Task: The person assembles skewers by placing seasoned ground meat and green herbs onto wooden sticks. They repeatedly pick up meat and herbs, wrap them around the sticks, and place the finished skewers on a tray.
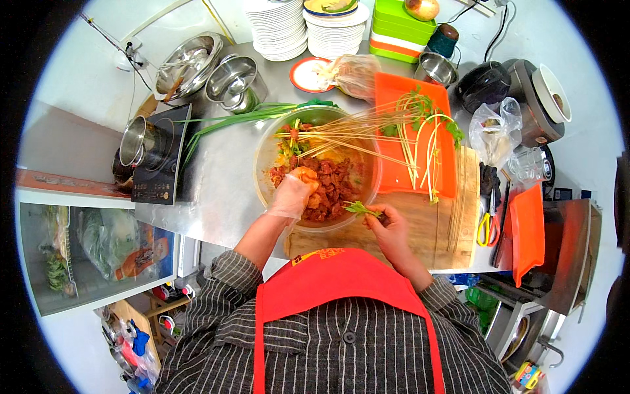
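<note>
A wide translucent plastic bowl [260,172] before me holds dark red marinated meat pieces [334,184]. My left hand [295,189], in a clear plastic glove stained orange at the fingers, is curled at the meat; whether anything is inside it is hidden. Between the thumb and fingers of my right hand [391,229] is a small leafy green sprig [362,208], held at the bowl's near right rim. Thin bamboo skewers [344,130] lie across the bowl, several threaded with meat and green pieces at their left ends.
An orange tray [393,172] with leafy stalks [430,147] adjoins the bowl on the right, above a wooden cutting board [418,226] with loose skewers [460,192]. Scissors [487,229] lie farther right. Scallions [221,123] and an induction cooker [156,182] are left. White plates [280,29] stand behind.
</note>
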Tool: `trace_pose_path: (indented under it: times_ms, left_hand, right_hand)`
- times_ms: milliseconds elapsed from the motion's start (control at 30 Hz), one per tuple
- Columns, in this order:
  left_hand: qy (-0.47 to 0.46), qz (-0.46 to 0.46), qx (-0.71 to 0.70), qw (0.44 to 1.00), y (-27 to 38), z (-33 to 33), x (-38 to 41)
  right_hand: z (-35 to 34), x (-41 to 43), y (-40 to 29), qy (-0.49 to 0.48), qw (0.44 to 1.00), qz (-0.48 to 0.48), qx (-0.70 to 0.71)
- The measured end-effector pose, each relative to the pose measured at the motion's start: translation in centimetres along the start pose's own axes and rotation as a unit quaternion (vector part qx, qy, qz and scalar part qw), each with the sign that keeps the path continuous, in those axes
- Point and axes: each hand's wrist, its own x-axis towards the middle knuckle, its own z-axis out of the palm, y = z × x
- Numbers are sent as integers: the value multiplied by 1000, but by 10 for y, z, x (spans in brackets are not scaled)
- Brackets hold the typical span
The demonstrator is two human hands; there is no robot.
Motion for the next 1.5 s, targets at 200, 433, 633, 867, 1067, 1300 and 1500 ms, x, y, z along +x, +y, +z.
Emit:
trace_pose_path:
  times_ms: [200,433,633,867,1067,1300,1500]
  left_hand:
    - [-39,58,126,990,16,9,-6]
    - [51,144,125,980,2,24,-8]
    - [-56,-62,-257,963,14,0,-11]
    - [-127,-14,-362,923,40,-13,-34]
    - [-127,-1,-355,926,55,-6,-47]
    - [-124,0,-338,933,80,2,-61]
    - [-126,27,-374,918,73,11,-63]
  right_hand:
    - [-2,1,5,4,1000,-1,-4]
    - [0,4,6,-4,1000,4,8]
    - [-2,4,2,12,1000,5,26]
    - [9,9,-24,4,997,-44,60]
    - [15,10,-51,-12,997,-61,50]
    - [32,9,-81,-39,994,-40,92]
    - [50,7,-84,-45,996,-53,63]
